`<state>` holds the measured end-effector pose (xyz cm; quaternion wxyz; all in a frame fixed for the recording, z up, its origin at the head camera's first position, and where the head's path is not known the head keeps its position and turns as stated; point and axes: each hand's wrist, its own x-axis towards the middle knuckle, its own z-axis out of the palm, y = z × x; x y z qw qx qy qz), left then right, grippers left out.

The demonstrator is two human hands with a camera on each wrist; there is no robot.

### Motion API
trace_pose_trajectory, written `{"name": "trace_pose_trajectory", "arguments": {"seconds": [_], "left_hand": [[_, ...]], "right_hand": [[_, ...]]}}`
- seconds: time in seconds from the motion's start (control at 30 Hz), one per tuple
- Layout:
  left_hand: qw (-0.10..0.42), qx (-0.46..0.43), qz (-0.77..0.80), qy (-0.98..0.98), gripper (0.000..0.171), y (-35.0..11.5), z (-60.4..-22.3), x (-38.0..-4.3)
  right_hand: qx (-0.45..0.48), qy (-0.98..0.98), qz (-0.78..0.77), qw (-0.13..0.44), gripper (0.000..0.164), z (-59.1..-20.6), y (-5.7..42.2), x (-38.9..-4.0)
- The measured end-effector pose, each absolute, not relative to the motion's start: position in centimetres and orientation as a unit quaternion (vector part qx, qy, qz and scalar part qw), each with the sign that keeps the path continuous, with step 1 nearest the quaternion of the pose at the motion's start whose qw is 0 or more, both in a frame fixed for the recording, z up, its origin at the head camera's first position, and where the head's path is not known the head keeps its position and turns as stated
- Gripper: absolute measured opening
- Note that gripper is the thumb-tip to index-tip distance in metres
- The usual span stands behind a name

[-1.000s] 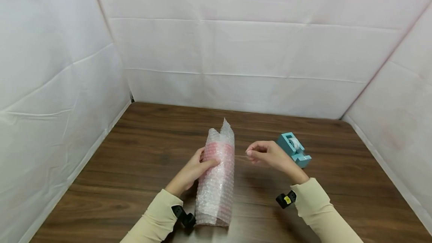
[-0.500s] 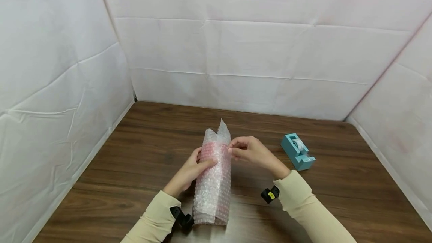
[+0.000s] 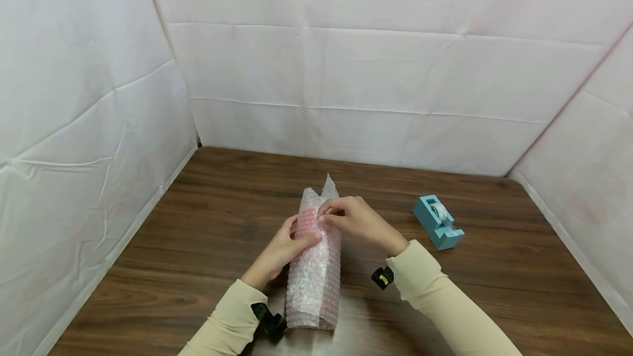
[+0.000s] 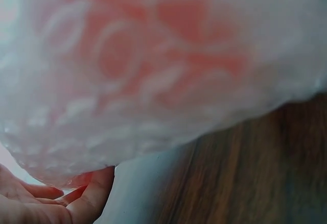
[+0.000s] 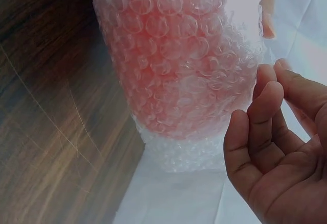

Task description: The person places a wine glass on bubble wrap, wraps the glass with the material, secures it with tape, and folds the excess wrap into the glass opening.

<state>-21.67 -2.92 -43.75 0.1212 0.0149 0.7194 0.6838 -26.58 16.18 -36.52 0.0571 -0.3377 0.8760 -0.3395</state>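
Note:
A pinkish-red object wrapped in bubble wrap [image 3: 312,284] lies lengthwise on the table, its loose wrap corners poking up at the far end. My left hand [image 3: 287,246] grips its left side, thumb across the top; in the left wrist view, curled fingers [image 4: 92,196] show under the wrap. Over the bundle's upper right, my right hand [image 3: 353,218] pinches a strip of clear tape, thumb and forefinger at the wrap's surface. The strip itself is hardly visible now. In the right wrist view, bent fingers [image 5: 265,99] sit close beside the wrap.
A light blue tape dispenser [image 3: 437,223] with a roll of tape stands on the right of the dark wooden table [image 3: 198,235]. White cloth walls [image 3: 371,70] enclose the table at the back and both sides.
My right hand has moved left from near the tape dispenser to the bundle, bringing the tape strip onto the wrap. My left hand keeps its grip.

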Motion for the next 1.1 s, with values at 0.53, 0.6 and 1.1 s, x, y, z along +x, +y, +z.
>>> {"name": "trace_pose_trajectory", "arguments": {"seconds": [0.53,0.6,1.1], "left_hand": [[0.118,0.019,0.673,0.730,0.084,-2.9,-43.9,-21.3],[0.118,0.017,0.669,0.734,0.085,-2.9,-43.8,-21.2],[0.112,0.013,0.672,0.732,0.083,-2.6,-43.6,-21.0]], "right_hand": [[-0.329,0.897,-0.293,0.025,0.007,-36.3,14.9,-26.2],[-0.323,0.898,-0.298,0.021,0.005,-36.5,14.7,-26.1],[-0.141,0.883,-0.445,0.040,0.056,-39.2,14.9,-26.3]]}}
